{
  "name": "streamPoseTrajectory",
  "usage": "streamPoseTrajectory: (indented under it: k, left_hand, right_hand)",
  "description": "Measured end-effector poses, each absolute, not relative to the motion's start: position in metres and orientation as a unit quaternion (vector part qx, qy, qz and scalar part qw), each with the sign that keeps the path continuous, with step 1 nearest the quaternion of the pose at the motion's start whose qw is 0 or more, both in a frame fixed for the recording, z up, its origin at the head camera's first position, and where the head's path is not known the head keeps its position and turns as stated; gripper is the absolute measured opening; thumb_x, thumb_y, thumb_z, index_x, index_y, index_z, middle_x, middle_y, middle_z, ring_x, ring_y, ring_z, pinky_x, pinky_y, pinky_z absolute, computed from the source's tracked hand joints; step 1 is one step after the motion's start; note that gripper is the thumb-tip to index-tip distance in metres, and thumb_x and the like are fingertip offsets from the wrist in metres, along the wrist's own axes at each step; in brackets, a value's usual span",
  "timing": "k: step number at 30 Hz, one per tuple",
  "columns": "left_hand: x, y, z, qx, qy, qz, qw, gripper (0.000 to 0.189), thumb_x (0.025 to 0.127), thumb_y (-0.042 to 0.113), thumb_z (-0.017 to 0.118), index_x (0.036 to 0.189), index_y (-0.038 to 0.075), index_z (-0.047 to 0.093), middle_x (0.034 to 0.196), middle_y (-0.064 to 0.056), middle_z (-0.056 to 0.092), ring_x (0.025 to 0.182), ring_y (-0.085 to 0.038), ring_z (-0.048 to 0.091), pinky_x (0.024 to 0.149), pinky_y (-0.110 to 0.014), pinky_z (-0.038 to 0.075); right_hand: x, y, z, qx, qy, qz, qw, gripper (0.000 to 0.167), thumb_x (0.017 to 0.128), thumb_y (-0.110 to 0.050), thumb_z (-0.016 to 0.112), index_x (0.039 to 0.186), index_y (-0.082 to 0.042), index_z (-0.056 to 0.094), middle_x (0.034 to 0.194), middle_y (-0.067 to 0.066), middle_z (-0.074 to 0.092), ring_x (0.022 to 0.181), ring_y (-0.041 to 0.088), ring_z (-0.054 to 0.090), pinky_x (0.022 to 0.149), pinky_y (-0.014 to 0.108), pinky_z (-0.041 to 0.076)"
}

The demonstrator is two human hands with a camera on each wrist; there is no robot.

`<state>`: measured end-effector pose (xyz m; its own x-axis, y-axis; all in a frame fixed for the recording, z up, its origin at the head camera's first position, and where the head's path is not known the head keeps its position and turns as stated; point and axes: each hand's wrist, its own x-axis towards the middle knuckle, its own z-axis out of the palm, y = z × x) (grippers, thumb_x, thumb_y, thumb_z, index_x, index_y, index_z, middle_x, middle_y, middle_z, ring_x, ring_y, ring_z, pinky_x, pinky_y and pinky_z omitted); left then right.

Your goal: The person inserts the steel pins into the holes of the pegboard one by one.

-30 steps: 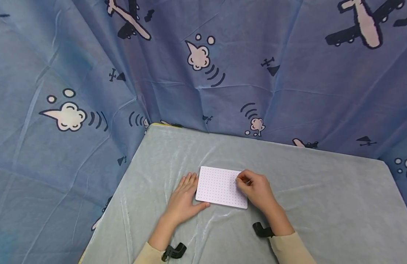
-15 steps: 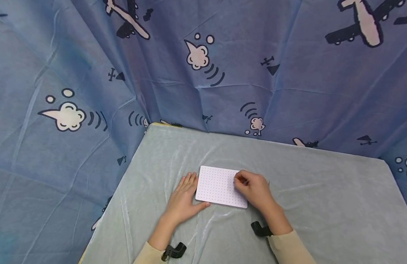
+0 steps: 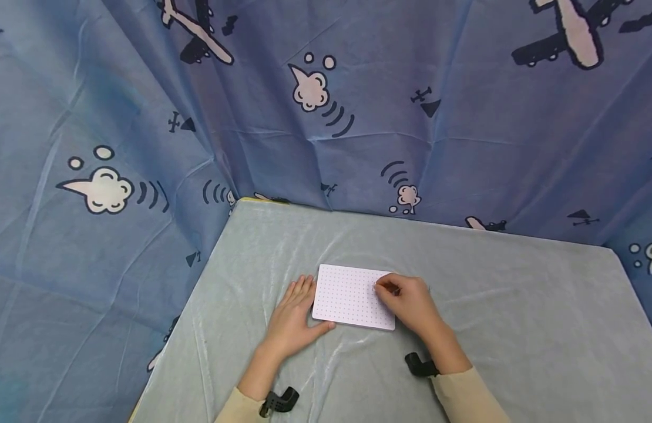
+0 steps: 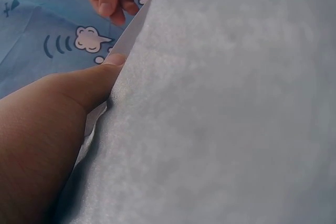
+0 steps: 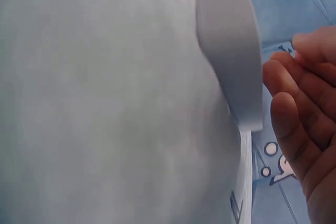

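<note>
A white rectangular board [image 3: 344,296] with a grid of small dots lies on the cloth-covered table, and its thick pale side [image 5: 233,56] shows in the right wrist view. My left hand [image 3: 291,326] rests flat at the board's left end, fingers straight along that edge and thumb [image 4: 100,80] touching the near edge. Over the board's right part, my right hand [image 3: 413,305] pinches something tiny and thin between thumb and forefinger. Its kind is too small to make out. In the right wrist view the right hand's other fingers [image 5: 289,116] are loosely bent beside the board.
A pale grey-green velvety cloth [image 3: 516,311] covers the table, with soft creases. Blue curtain [image 3: 368,106] printed with planes and clouds hangs behind and at the left side. Dark wrist-camera mounts [image 3: 421,365] sit on both wrists.
My right hand has shifted slightly left over the board, its fingertips staying together. The left hand and the board keep their places; the head view has turned a little.
</note>
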<state>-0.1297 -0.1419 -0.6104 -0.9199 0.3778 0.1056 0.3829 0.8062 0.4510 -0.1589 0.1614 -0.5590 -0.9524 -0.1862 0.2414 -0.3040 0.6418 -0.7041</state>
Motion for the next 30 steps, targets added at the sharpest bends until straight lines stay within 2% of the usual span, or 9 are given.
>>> streamPoseTrajectory:
  k: [7, 17, 23, 30]
  left_hand:
    - [-0.129, -0.141, -0.609, -0.201, -0.948, -0.245, 0.002, 0.107, 0.093, 0.067, 0.077, 0.168, 0.0, 0.039, 0.176, -0.018, 0.031, 0.167, -0.027, 0.017, 0.139, -0.037, 0.007]
    - [-0.133, -0.141, -0.609, -0.2, -0.949, -0.242, 0.001, 0.107, 0.093, 0.067, 0.076, 0.168, 0.0, 0.038, 0.176, -0.018, 0.03, 0.167, -0.026, 0.015, 0.138, -0.038, 0.006]
    - [-0.132, -0.141, -0.609, -0.2, -0.949, -0.245, -0.002, 0.107, 0.094, 0.067, 0.076, 0.168, 0.0, 0.037, 0.176, -0.019, 0.029, 0.168, -0.026, 0.014, 0.139, -0.038, 0.005]
    - [-0.13, -0.141, -0.609, -0.2, -0.949, -0.244, -0.002, 0.107, 0.093, 0.066, 0.077, 0.168, -0.001, 0.038, 0.175, -0.02, 0.03, 0.167, -0.027, 0.015, 0.139, -0.038, 0.006]
  right_hand:
    - [-0.153, 0.18, -0.558, 0.096, -0.914, 0.387, 0.076, 0.01, 0.093, -0.008, 0.086, 0.1, -0.007, 0.079, 0.084, -0.002, 0.07, 0.074, 0.014, 0.06, 0.063, 0.029, 0.053]
    - [-0.148, 0.206, -0.561, 0.035, -0.947, 0.311, 0.072, 0.023, 0.095, -0.015, 0.085, 0.111, 0.0, 0.078, 0.086, 0.003, 0.066, 0.074, 0.019, 0.057, 0.066, 0.038, 0.051]
    - [-0.147, 0.215, -0.562, 0.011, -0.958, 0.281, 0.054, 0.026, 0.095, -0.019, 0.084, 0.11, 0.001, 0.076, 0.084, 0.003, 0.064, 0.072, 0.021, 0.057, 0.066, 0.044, 0.053]
    - [-0.141, 0.219, -0.561, -0.01, -0.964, 0.262, 0.033, 0.022, 0.097, -0.02, 0.081, 0.101, 0.002, 0.076, 0.08, 0.004, 0.065, 0.068, 0.022, 0.058, 0.062, 0.045, 0.053]
